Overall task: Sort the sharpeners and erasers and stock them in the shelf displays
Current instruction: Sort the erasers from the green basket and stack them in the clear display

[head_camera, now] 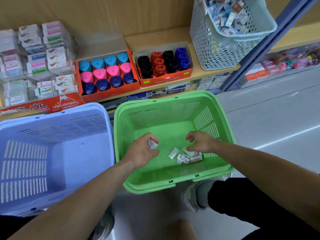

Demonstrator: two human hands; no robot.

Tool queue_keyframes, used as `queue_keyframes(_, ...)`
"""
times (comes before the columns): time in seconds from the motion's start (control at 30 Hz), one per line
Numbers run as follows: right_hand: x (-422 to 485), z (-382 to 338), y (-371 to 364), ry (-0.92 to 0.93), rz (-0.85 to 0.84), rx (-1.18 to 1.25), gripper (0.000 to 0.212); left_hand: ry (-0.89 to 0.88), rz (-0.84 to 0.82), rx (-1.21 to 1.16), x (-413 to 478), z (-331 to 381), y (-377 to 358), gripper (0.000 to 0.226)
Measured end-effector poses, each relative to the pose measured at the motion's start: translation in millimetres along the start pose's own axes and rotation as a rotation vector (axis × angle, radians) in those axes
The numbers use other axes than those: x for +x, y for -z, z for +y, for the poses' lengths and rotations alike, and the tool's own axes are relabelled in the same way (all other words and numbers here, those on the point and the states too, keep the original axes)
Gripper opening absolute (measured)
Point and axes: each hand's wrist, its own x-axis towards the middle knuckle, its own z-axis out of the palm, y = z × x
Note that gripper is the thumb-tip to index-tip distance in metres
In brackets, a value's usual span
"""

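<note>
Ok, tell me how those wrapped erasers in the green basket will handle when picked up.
Probably light and stiff: the wrapped erasers are small flat blocks. Glossy wrappers look slippery, so they may slide on the green basket floor. Unlikely to roll.

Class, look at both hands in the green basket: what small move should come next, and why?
Probably the right hand should lower and pinch up the loose erasers lying just beneath it on the floor of the green basket. The left hand grips wrapped erasers, while the right hand seems to hold nothing.
</note>
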Motion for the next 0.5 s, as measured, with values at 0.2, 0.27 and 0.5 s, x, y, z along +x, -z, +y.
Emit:
queue_keyframes(0.2, 59.1, 26.1, -41.8, -0.074, -0.220, -0.272, 0.095, -0.001, -0.001, 0.066, 11.8, -20.8, 0.7, 0.021)
queue_keyframes(0.27, 66.9, 31.6, -46.7, -0.052, -0.209, -0.265, 0.090, 0.032, -0.013, 0.056, 14.5, -22.8, 0.5, 0.022)
queue_keyframes(0.5, 77.6, 30.4, -64.9, 0.106, -0.167, -0.442, 0.053, 0.073, 0.041, -0.007, 25.5, -19.4, 5.2, 0.022)
